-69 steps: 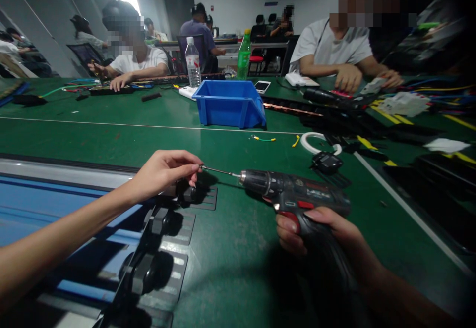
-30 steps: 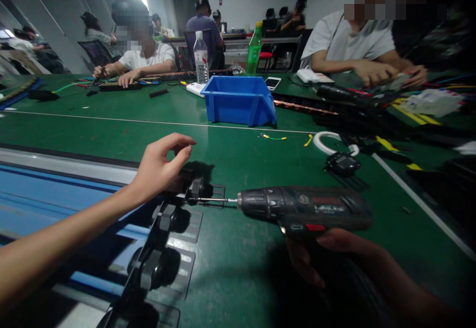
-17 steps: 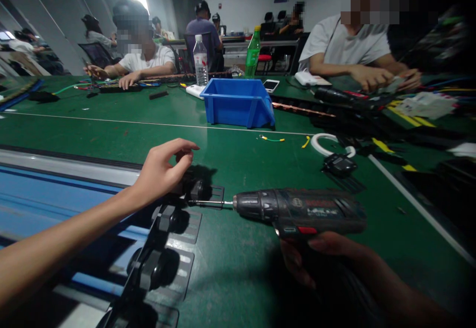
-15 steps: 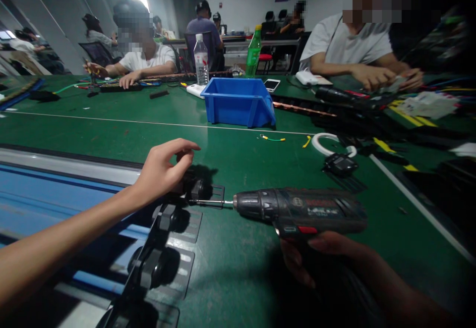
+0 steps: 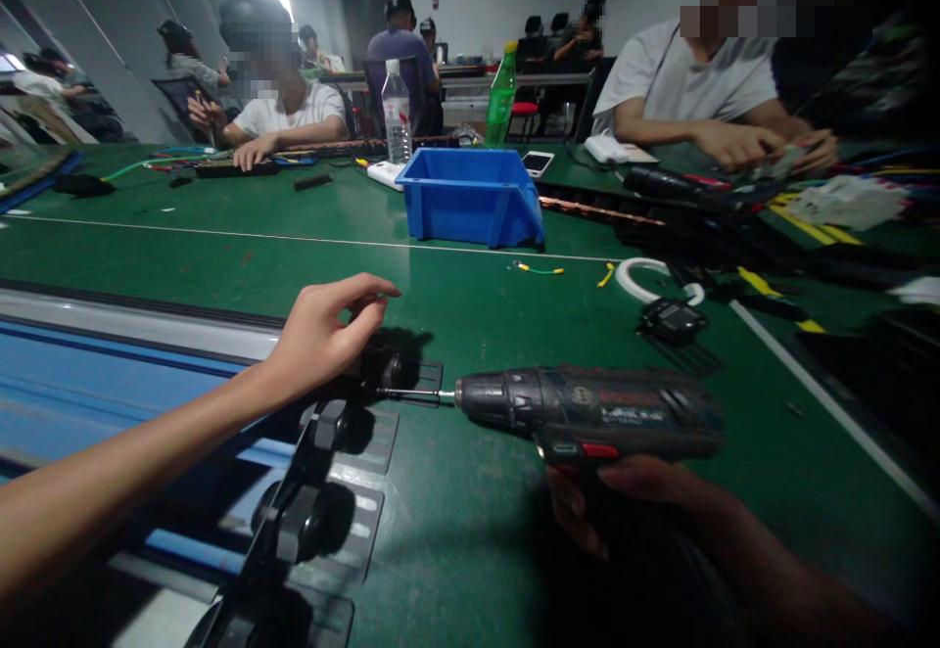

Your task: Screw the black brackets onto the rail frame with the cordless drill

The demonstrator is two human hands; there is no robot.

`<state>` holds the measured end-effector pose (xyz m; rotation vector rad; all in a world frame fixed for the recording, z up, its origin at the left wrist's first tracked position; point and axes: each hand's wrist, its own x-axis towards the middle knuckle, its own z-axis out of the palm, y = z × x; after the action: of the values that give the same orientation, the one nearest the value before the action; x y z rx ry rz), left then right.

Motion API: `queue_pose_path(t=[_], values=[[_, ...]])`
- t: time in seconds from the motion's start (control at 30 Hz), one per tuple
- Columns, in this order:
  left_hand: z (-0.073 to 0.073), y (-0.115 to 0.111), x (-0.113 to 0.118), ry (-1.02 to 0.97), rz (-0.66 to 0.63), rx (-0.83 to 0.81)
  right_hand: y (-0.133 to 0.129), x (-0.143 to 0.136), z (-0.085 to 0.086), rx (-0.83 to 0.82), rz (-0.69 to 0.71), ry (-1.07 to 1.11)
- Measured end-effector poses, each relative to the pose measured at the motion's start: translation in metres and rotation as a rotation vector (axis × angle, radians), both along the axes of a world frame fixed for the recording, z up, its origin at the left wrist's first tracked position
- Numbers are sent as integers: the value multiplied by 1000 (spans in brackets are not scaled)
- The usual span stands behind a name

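Observation:
In my right hand (image 5: 646, 491), wrapped round the dark handle, is a cordless drill (image 5: 587, 411). Its long thin bit (image 5: 415, 393) points left and reaches the uppermost black cable gland (image 5: 386, 366) at the end of a blue-and-silver panel (image 5: 132, 374). The bit's tip is hard to make out there. My left hand (image 5: 330, 330) lies over that same corner, its index finger stretched out and the other fingers loosely curled, with nothing visible between them. Further black glands (image 5: 298, 521) line a black bracket below, with slotted plates (image 5: 359, 531) to their right.
A blue bin (image 5: 470, 200) stands beyond my hands, near a clear bottle (image 5: 397, 115) and a green bottle (image 5: 501, 95). To the right lie a white coil (image 5: 638, 281), a black fitting (image 5: 672, 320) and short wires (image 5: 540, 269). Co-workers sit across the green table (image 5: 470, 315).
The drill has shifted very slightly left, toward the panel. My left hand stays in nearly the same place. Across the table, the left co-worker's raised hand has moved up.

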<state>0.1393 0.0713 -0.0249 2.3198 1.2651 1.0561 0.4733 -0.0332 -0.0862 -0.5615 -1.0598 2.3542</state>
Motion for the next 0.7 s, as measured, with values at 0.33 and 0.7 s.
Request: queue_pose_path(t=[0.33, 0.7], values=[[-1, -2, -1, 34, -24, -1, -17, -5, 17, -29, -256, -75], [53, -22, -13, 460, -73, -150, -18, -4, 12, -30, -175, -145]])
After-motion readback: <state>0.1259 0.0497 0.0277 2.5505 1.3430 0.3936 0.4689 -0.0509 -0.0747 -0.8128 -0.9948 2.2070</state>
